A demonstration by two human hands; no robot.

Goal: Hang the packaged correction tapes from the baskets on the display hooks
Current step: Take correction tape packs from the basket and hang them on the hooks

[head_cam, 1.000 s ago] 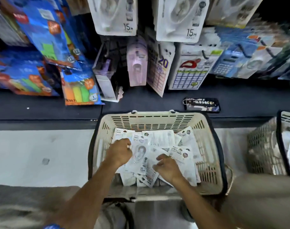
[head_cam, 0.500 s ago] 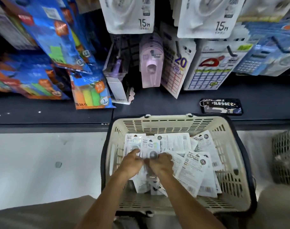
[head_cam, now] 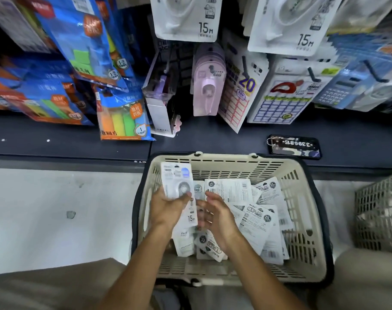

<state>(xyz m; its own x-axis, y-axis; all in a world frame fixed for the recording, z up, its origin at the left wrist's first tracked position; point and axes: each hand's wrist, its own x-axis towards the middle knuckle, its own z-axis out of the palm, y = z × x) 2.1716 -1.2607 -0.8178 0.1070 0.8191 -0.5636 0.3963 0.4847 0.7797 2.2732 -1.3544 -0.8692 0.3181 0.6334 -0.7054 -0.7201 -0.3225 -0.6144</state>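
A dark display shelf [head_cam: 56, 142] runs across the upper half of the view, and many hanging packages cover the wall above it. On the left hang blue packs of coloured sticky tabs [head_cam: 123, 117]. In the middle hang a pink tape dispenser pack [head_cam: 207, 86] and a label sheet pack marked 20 [head_cam: 239, 95]. At the top, two large white correction tape cards marked 15m [head_cam: 186, 19] hang on the hooks. On the shelf at the right lies a dark phone with a number tag [head_cam: 294, 146].

Under the shelf stands a cream basket [head_cam: 302, 220] with a dark rim — it takes the centre of the picture. A second mesh basket [head_cam: 378, 215] shows at the right edge, well apart from the first. The floor [head_cam: 56, 209] at the left is pale.

Inside the cream basket lies a loose pile of packaged correction tapes [head_cam: 257, 215], most of them with the printed back side up.

The left hand [head_cam: 168, 206] is over the left part of the basket and grips a small stack of correction tape packs [head_cam: 178, 182], the thumb across the front of the top pack, the packs standing upright above the pile. The right hand [head_cam: 215, 215] is just beside it, with the fingers spread and relaxed — it holds nothing, and I cannot tell whether the fingertips touch the stack.
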